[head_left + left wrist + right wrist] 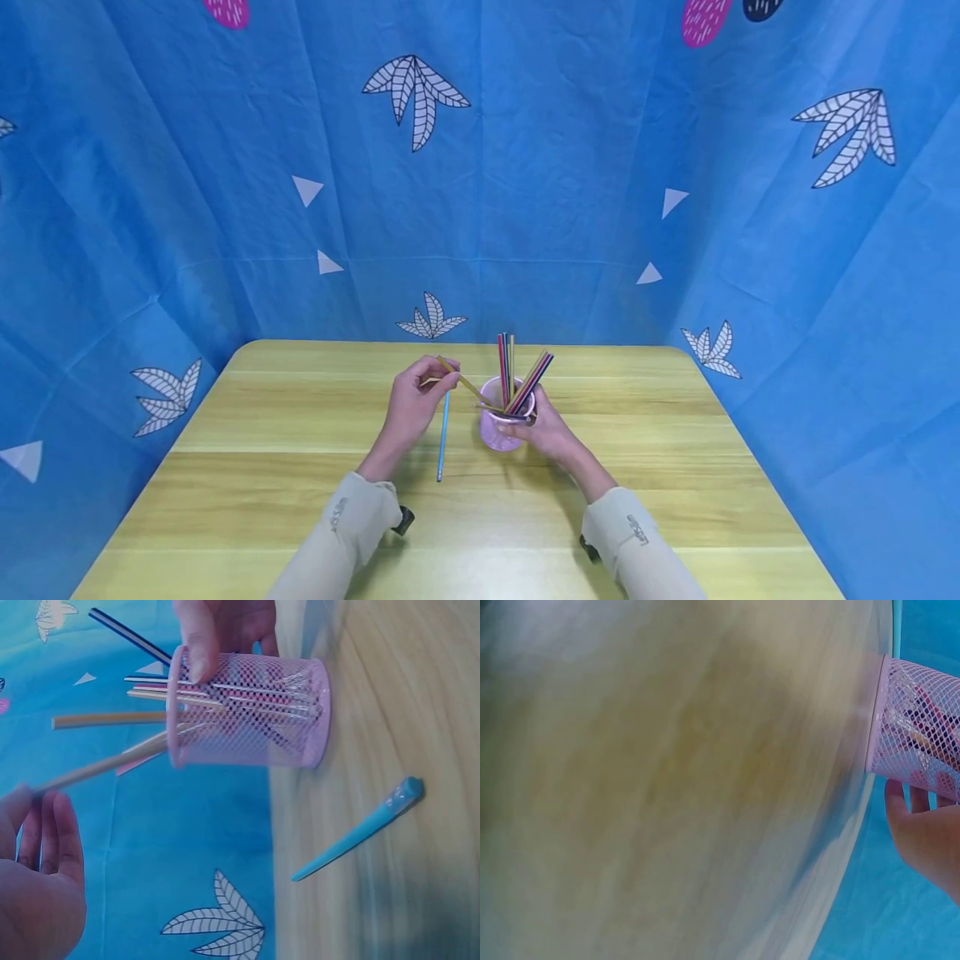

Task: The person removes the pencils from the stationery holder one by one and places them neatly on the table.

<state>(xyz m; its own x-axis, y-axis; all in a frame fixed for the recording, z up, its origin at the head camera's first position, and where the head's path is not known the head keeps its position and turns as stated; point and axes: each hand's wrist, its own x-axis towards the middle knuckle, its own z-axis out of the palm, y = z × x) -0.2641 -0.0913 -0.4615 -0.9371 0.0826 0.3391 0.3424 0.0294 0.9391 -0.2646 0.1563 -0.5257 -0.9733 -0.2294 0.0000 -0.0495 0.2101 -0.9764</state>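
A pink mesh pencil cup (497, 433) stands on the table with several pencils (531, 385) leaning out of its top in different directions. My right hand (553, 429) grips the cup from its right side, thumb near the rim, as the left wrist view also shows. With thumb and fingertips my left hand (415, 396) pinches the upper end of a yellowish pencil (467, 383); its lower end is inside the cup's mouth. On the table left of the cup lies a light blue pencil (443, 442), apart from both hands.
The wooden table (285, 475) has rounded far corners. A blue patterned curtain (570, 183) hangs behind it and along both sides. Dark wrist straps (403, 521) show below the light sleeves (337, 533).
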